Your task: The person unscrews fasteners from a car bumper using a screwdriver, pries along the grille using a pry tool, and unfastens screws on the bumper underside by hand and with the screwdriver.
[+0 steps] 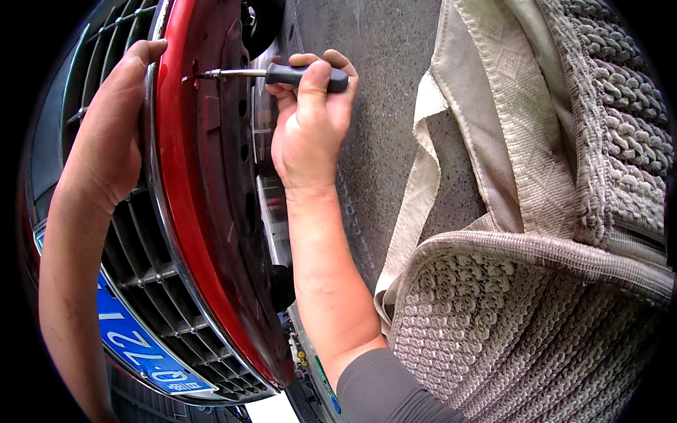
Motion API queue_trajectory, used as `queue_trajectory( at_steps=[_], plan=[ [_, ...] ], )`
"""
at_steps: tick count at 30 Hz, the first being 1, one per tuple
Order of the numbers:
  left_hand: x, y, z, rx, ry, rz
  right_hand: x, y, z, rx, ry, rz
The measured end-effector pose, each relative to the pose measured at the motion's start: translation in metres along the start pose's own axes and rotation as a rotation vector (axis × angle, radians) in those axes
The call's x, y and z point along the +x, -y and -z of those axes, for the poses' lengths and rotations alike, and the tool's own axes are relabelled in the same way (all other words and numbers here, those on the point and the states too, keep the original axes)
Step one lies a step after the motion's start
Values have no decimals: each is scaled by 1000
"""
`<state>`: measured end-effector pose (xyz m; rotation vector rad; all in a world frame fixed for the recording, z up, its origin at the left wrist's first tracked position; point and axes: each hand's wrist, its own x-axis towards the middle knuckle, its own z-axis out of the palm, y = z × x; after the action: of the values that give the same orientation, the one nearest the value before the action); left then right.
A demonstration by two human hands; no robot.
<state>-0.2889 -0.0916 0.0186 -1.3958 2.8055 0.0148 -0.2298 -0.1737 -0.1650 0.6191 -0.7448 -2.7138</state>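
The screwdriver [275,75] is at the inner side of the red body panel [176,141], near the upper end of the view, its shaft lying nearly level and its tip pointing to the left. As I judge it, the work is in the middle at this one spot: the tool is already set in place, but the spot is not finished, because the tip is on it. The tip is small and dark against the panel, so I cannot say if a fastener sits there, or whether it is being loosened or tightened.

The screwdriver has a dark grey, rounded handle and a bright metal shaft, which becomes a little thicker toward the tip. The panel is glossy red along its curved outer face, while its inner side is darker, with several holes.

The right hand [310,134] is closed around the handle, the thumb pressed on it. The left hand [116,127] lies over the grille [148,278], one fingertip at the panel's edge; most of its fingers are hidden, so I cannot tell whether it grips anything.

Below the left hand is a blue licence plate [141,345]. On the right side, a woven cover [493,331] lies over the grey floor [367,127].
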Motion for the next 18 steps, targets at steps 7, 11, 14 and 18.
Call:
queue_trajectory(
  at_steps=[7,11,14,18],
  plan=[
    [-1,1,1,-44,10,-17,-13,-2,11,142,46,-72],
    [-3,1,-4,-24,-5,-24,-8,3,12,87,48,-119],
    [-4,0,-5,15,-10,2,-1,2,5,-26,-42,-91],
    [-4,1,-4,-6,-5,-3,4,-1,-2,-271,-181,-114]
  ],
)
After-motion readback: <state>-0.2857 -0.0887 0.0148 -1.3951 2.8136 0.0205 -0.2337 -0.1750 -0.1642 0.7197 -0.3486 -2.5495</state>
